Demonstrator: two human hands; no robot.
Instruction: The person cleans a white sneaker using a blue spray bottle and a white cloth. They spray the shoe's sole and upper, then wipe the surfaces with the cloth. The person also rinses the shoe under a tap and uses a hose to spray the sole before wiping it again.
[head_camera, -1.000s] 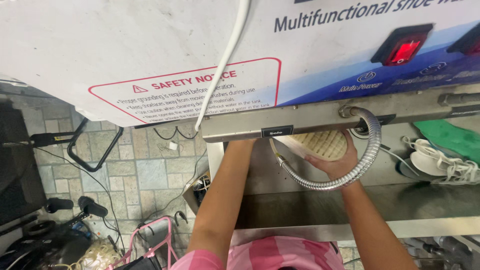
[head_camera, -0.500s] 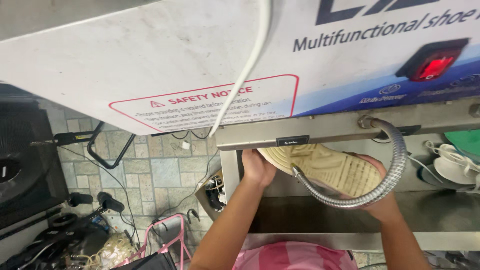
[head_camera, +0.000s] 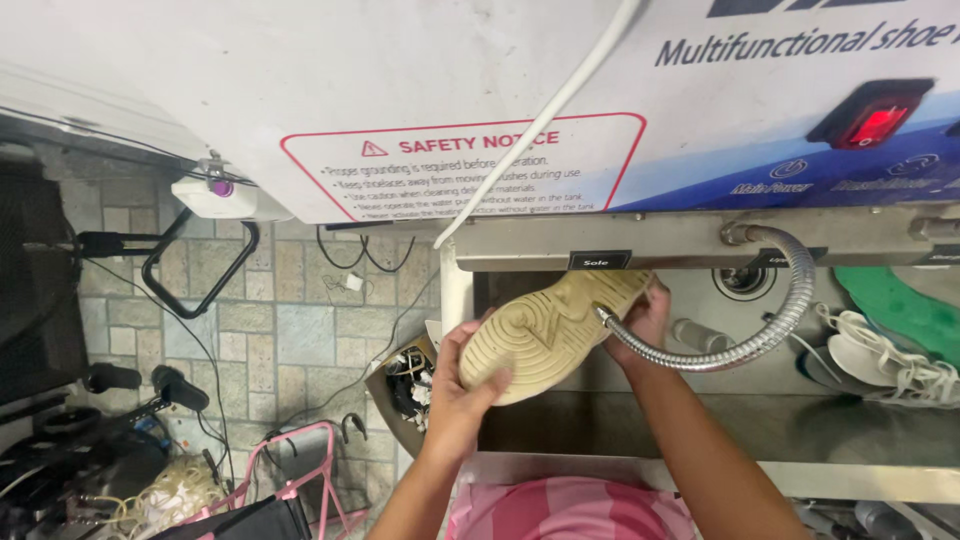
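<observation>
A shoe is turned sole-up over a steel sink, its cream rubber sole facing me. My left hand grips the toe end at the lower left. My right hand holds the heel end under the machine's front panel. The tip of a flexible metal hose rests against the sole beside my right hand. The hose loops round to a fitting on the panel above.
A white machine housing with a lit red switch overhangs the steel sink. White sneakers and a green insole lie at the right. Cables, a pink frame and clutter cover the tiled floor on the left.
The shoe has come out from under the panel toward me and rotated, sole now fully showing. My left hand has shifted from the side to the toe end.
</observation>
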